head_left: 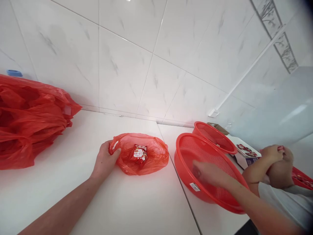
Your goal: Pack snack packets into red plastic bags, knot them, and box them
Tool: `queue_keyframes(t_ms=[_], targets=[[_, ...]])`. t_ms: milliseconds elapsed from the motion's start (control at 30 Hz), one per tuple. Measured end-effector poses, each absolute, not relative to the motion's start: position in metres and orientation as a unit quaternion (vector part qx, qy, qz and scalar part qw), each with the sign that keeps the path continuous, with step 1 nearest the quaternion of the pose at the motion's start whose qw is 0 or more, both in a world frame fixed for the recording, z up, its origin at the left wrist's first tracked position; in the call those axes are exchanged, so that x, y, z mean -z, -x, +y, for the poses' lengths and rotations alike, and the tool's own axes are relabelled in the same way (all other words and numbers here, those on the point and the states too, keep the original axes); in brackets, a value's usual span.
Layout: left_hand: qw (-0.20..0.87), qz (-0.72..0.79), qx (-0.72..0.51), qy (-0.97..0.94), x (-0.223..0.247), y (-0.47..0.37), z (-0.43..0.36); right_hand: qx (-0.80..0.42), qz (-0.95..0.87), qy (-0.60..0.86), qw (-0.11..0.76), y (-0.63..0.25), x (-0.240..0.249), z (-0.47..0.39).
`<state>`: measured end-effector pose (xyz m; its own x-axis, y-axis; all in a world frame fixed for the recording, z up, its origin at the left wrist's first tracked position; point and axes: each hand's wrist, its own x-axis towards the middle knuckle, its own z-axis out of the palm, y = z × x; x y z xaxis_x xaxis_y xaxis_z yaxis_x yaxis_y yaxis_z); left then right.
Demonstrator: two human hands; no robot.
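Observation:
My left hand (107,157) pinches the left rim of a red plastic bag (156,153), which lies with its mouth spread wide on the white table. Inside the bag rests a small red-and-white packet (140,152) with printed writing. To the right, my right hand (206,173) reaches over the near rim into a large red mesh basket (187,147). That hand is smeared by motion, and its fingers are partly hidden, so I cannot make out whether it holds anything. No contents show in the visible part of this basket.
A heap of red plastic bags (36,120) covers the table's left end, with a blue ring-shaped thing (14,73) behind. Beyond the large basket stand another red basket (215,137) and a printed box (244,148). At right, a co-worker's hands (276,153) hold something small and red.

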<state>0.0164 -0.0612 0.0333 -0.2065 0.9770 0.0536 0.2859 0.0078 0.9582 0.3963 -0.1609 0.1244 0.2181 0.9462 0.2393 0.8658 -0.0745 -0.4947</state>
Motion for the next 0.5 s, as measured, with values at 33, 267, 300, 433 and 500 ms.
queue_keyframes(t_ms=[33, 267, 300, 433, 500], targets=[[0.36, 0.606, -0.485, -0.518, -0.032, -0.017, -0.06, -0.074, -0.653, 0.718, 0.228, -0.391, -0.138, -0.158], [0.357, 0.592, -0.498, -0.524, -0.026, -0.016, -0.058, -0.051, -0.755, 0.627, 0.182, -0.292, -0.186, -0.153], [0.358, 0.59, -0.498, -0.524, -0.026, -0.016, -0.058, -0.072, -0.774, 0.603, 0.182, -0.277, -0.18, -0.151], [0.356, 0.586, -0.5, -0.529, -0.028, -0.016, -0.059, -0.081, -0.81, 0.555, 0.171, -0.241, -0.135, -0.123], [0.356, 0.587, -0.5, -0.528, -0.029, -0.017, -0.06, -0.043, -0.801, 0.57, 0.178, -0.235, -0.114, -0.106]])
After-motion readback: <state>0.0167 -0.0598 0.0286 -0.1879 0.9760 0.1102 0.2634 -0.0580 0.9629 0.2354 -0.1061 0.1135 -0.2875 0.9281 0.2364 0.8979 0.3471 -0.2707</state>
